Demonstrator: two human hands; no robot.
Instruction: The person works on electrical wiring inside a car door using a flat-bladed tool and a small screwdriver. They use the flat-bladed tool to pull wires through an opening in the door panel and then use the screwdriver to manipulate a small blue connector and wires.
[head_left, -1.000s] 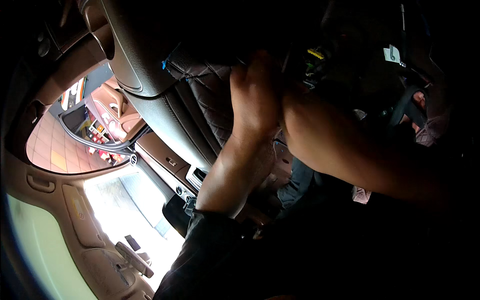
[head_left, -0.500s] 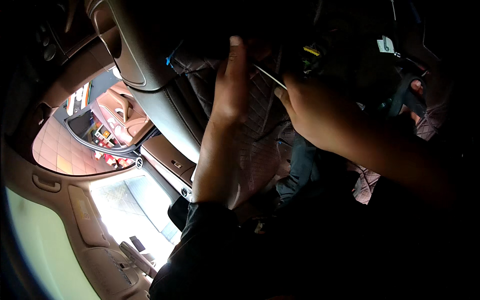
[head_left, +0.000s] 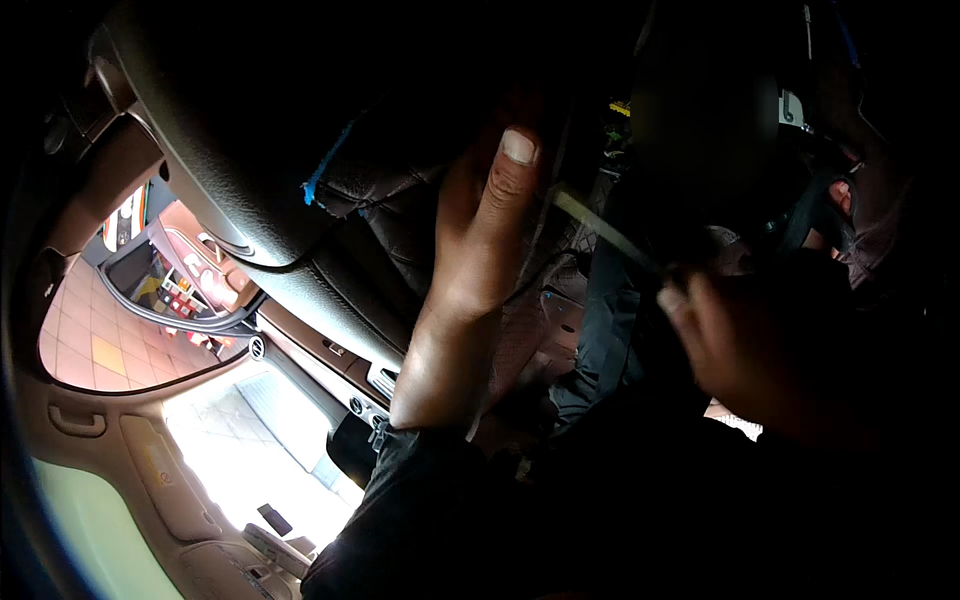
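My left hand (head_left: pixel 485 225) reaches into the dark area below the brown dashboard, with its thumb stretched out. Its other fingers are hidden in shadow, and whether it grips anything does not show. To its right, my right hand (head_left: pixel 715 335) pinches a thin, pale rod-like tool (head_left: pixel 603 225), blurred by motion. The tool's free end points up and left, toward my left thumb, and stands apart from it. Dark quilted lining (head_left: pixel 400 185) lies behind my left hand, a frayed blue strip (head_left: pixel 318 180) at its edge.
This is a car interior, appearing tilted. At left are the padded dark panel (head_left: pixel 200 150), a side window, a grab handle (head_left: pixel 77 421) and the bright windscreen (head_left: pixel 255 440). Dark trouser fabric (head_left: pixel 605 330) lies between my arms. A yellow piece (head_left: pixel 620 108) and white tag (head_left: pixel 790 108) sit farther off.
My right hand has drawn back to the right and down with the tool, away from my left hand. My left hand has shifted slightly right and down. The whole view has moved.
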